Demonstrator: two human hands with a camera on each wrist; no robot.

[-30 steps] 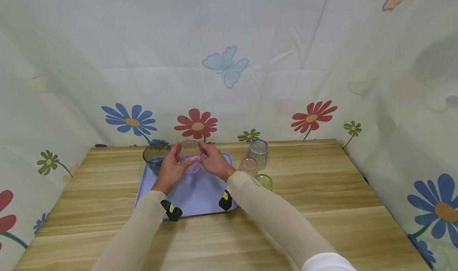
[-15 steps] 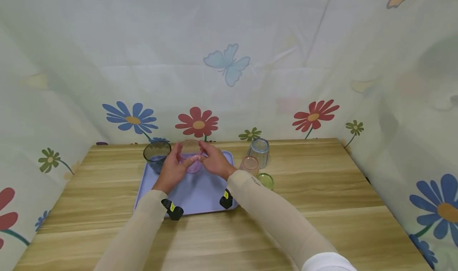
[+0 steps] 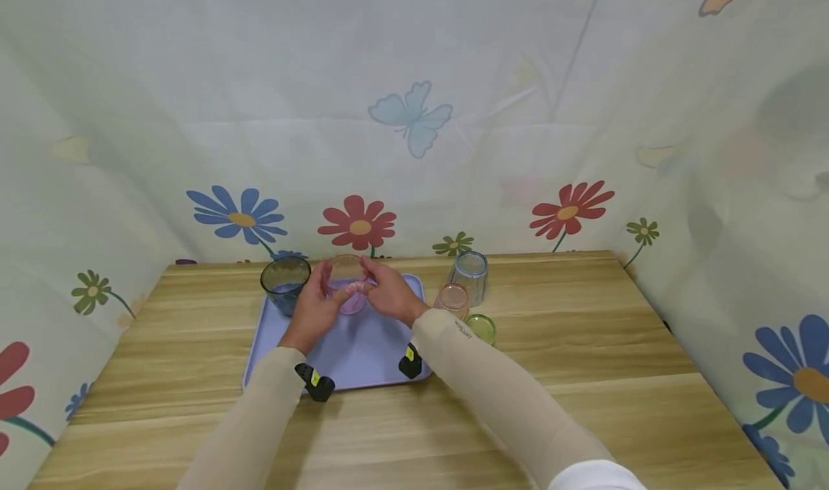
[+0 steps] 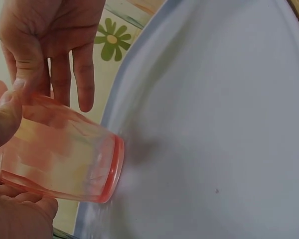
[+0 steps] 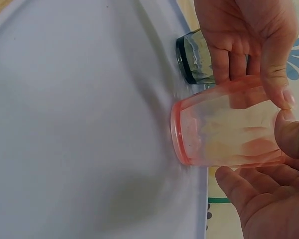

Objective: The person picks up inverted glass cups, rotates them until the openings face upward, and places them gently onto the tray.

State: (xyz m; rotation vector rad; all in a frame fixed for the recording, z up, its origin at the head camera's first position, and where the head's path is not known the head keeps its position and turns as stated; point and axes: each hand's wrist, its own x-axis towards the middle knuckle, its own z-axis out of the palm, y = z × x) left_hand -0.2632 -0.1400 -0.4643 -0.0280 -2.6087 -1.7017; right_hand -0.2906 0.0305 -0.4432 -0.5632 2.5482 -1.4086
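A clear pink drinking glass [image 3: 346, 268] stands upright at the far side of the lavender tray [image 3: 352, 360], its base close against or on the tray surface. My left hand [image 3: 314, 310] holds the glass from the left, and my right hand [image 3: 393, 292] holds it from the right. Both thumbs meet at its near side, near the rim, while the fingers lie along the sides. In the right wrist view the glass [image 5: 219, 129] shows its thick base. Just left of my left hand, a dark grey glass [image 3: 285, 285] stands on the tray's far left corner.
Right of the tray, a bluish glass [image 3: 470, 278], a peach glass [image 3: 453, 297] and a green glass [image 3: 481, 327] stand on the wooden table [image 3: 570, 346], seemingly upside down. My right forearm partly covers the nearer two. A flower-printed cloth [image 3: 414, 180] hangs behind and at both sides.
Both hands keep their hold on the pink glass with hardly any movement. The whole head view has shifted very slightly.
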